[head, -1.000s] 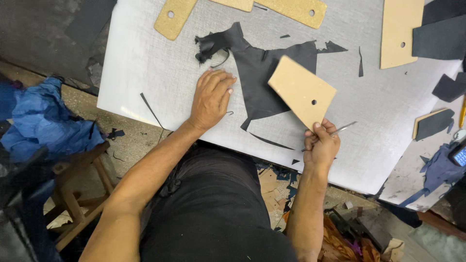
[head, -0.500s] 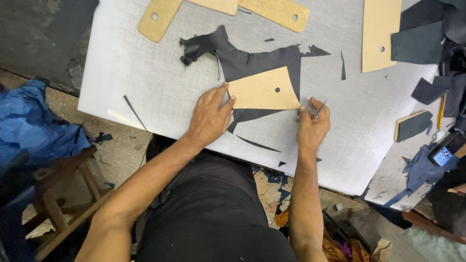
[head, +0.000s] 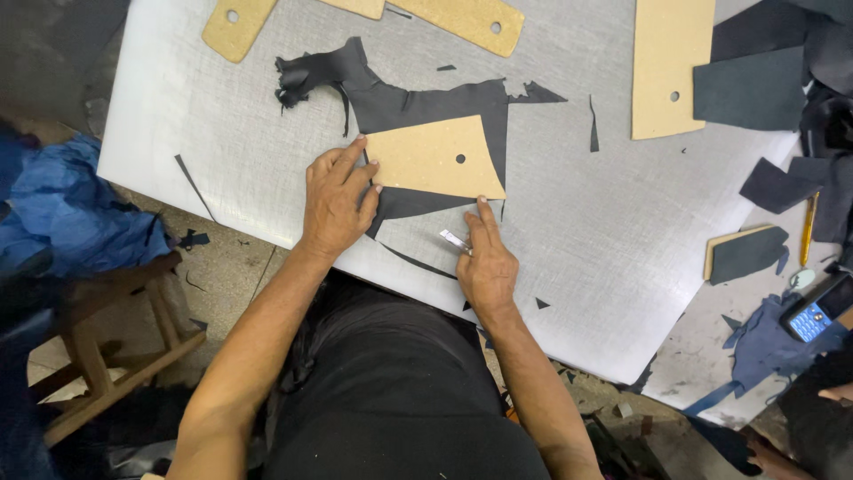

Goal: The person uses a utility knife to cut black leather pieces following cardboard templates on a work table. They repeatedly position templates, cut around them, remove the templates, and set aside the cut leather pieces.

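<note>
Template (head: pixel 435 158) on dark leather (head: pixel 418 102) | left hand (head: pixel 336 200) pressing | right hand (head: pixel 484 262) below

Pale grey cutting board (head: pixel 222 124) with a fine woven texture. Dark charcoal leather piece (head: pixel 418 107), plain and matte, beneath a tan fibreboard template (head: pixel 426 160) finely speckled, with one small dark hole. Silvery blade (head: pixel 455 240) in the right hand (head: pixel 484 267). Further templates (head: pixel 673 62) of the same tan tone. Charcoal offcuts (head: pixel 751 89) at the right; a slate-grey piece on a tan block (head: pixel 745 253). Yellow pencil (head: pixel 809 227). Crumpled bright blue cloth (head: pixel 71 213) at the left. Calculator (head: pixel 813 311) black with blue keys. Brown wooden stool (head: pixel 115 347). Black trousers (head: pixel 391 400).
</note>
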The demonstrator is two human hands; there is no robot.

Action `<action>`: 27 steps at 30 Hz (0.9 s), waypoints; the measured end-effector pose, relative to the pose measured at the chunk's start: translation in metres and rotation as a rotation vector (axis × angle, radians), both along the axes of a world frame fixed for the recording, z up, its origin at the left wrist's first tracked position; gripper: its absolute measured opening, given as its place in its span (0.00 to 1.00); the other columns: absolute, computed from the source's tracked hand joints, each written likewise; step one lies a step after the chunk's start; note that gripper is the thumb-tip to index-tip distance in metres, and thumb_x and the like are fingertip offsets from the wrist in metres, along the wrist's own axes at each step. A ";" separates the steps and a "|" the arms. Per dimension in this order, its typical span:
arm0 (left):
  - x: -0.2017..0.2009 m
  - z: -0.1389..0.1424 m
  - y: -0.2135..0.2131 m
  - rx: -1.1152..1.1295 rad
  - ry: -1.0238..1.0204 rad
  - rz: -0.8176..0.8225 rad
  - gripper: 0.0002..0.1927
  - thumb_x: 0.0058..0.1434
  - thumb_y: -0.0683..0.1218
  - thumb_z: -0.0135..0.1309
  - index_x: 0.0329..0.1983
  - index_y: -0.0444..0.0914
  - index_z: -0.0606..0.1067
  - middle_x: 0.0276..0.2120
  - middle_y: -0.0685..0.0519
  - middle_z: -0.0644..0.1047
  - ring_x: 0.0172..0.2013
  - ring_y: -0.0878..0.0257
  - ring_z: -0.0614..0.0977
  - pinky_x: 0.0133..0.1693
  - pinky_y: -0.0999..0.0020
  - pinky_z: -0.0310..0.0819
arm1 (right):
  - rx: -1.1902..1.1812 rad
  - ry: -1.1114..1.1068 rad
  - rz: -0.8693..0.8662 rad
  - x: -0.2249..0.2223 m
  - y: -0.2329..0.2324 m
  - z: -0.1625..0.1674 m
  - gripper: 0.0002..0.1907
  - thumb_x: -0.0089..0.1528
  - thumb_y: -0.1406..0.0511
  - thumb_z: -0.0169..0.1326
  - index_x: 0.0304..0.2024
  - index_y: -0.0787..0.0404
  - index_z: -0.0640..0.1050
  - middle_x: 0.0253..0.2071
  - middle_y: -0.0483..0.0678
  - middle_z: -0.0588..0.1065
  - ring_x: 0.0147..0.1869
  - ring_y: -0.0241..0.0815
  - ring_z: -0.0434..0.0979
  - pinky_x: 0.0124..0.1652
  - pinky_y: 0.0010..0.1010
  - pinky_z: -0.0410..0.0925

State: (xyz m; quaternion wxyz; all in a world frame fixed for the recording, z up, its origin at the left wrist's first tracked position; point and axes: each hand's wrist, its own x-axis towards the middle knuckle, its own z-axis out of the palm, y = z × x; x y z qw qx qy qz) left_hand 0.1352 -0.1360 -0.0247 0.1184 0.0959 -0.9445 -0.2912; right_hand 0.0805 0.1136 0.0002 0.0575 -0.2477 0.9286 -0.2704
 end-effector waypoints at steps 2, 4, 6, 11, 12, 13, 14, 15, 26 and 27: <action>-0.001 0.001 0.001 -0.010 0.020 0.000 0.17 0.58 0.42 0.63 0.50 0.34 0.81 0.67 0.44 0.71 0.59 0.50 0.71 0.61 0.53 0.63 | -0.005 -0.019 -0.012 -0.001 0.001 0.002 0.21 0.56 0.80 0.52 0.53 0.68 0.77 0.67 0.60 0.71 0.41 0.50 0.85 0.36 0.32 0.77; -0.001 0.003 0.002 -0.015 0.020 0.010 0.16 0.58 0.42 0.63 0.49 0.34 0.80 0.66 0.44 0.71 0.59 0.50 0.71 0.61 0.53 0.62 | -0.002 -0.052 -0.012 0.000 0.001 0.002 0.19 0.57 0.78 0.54 0.52 0.69 0.77 0.66 0.60 0.71 0.39 0.49 0.85 0.35 0.32 0.77; -0.002 0.004 0.002 -0.021 0.024 0.022 0.15 0.59 0.42 0.63 0.49 0.34 0.80 0.66 0.45 0.71 0.60 0.49 0.71 0.61 0.53 0.63 | 0.006 -0.077 -0.010 0.000 0.000 0.000 0.21 0.55 0.78 0.55 0.52 0.70 0.77 0.66 0.61 0.71 0.38 0.49 0.84 0.35 0.34 0.76; -0.002 0.003 -0.001 -0.004 0.030 0.029 0.18 0.57 0.42 0.62 0.51 0.34 0.78 0.64 0.43 0.72 0.60 0.48 0.71 0.61 0.52 0.62 | -0.035 -0.062 0.000 -0.003 0.000 -0.004 0.18 0.56 0.77 0.55 0.50 0.69 0.77 0.67 0.61 0.70 0.41 0.49 0.85 0.38 0.34 0.77; -0.002 0.002 -0.001 -0.004 0.027 0.032 0.19 0.57 0.42 0.62 0.52 0.34 0.78 0.64 0.43 0.71 0.60 0.47 0.70 0.61 0.51 0.62 | -0.042 -0.069 0.006 -0.004 0.001 -0.004 0.17 0.56 0.77 0.56 0.50 0.70 0.77 0.67 0.61 0.70 0.42 0.49 0.85 0.38 0.34 0.77; 0.000 0.001 -0.001 0.020 0.042 0.041 0.18 0.58 0.41 0.61 0.52 0.35 0.77 0.63 0.44 0.71 0.61 0.48 0.71 0.62 0.52 0.62 | -0.035 -0.079 0.006 -0.004 0.002 -0.005 0.17 0.57 0.77 0.56 0.49 0.70 0.78 0.67 0.61 0.70 0.42 0.50 0.85 0.38 0.34 0.77; 0.001 0.000 -0.001 0.043 0.057 0.049 0.17 0.59 0.41 0.61 0.53 0.35 0.77 0.63 0.45 0.71 0.62 0.49 0.71 0.64 0.52 0.62 | -0.029 -0.088 0.005 -0.005 0.003 -0.006 0.16 0.57 0.77 0.56 0.49 0.70 0.78 0.67 0.61 0.70 0.43 0.50 0.85 0.38 0.35 0.77; 0.003 0.000 0.000 0.066 0.072 0.058 0.17 0.61 0.40 0.60 0.53 0.36 0.77 0.62 0.46 0.71 0.63 0.49 0.71 0.65 0.53 0.63 | -0.024 -0.098 0.005 -0.004 0.003 -0.006 0.16 0.57 0.77 0.56 0.48 0.69 0.78 0.67 0.61 0.70 0.43 0.51 0.85 0.38 0.35 0.77; 0.001 0.007 0.013 -0.073 -0.042 0.127 0.21 0.64 0.42 0.58 0.61 0.33 0.76 0.66 0.45 0.70 0.65 0.47 0.68 0.64 0.52 0.61 | -0.015 -0.185 0.008 -0.007 0.000 0.001 0.17 0.57 0.76 0.54 0.49 0.71 0.78 0.68 0.62 0.68 0.45 0.53 0.85 0.39 0.35 0.78; 0.001 0.007 0.012 -0.059 -0.049 0.132 0.21 0.64 0.43 0.58 0.60 0.33 0.76 0.66 0.45 0.70 0.64 0.46 0.68 0.64 0.51 0.61 | 0.020 -0.244 -0.005 -0.008 0.000 0.002 0.17 0.57 0.76 0.54 0.49 0.71 0.78 0.69 0.62 0.68 0.43 0.52 0.85 0.37 0.35 0.77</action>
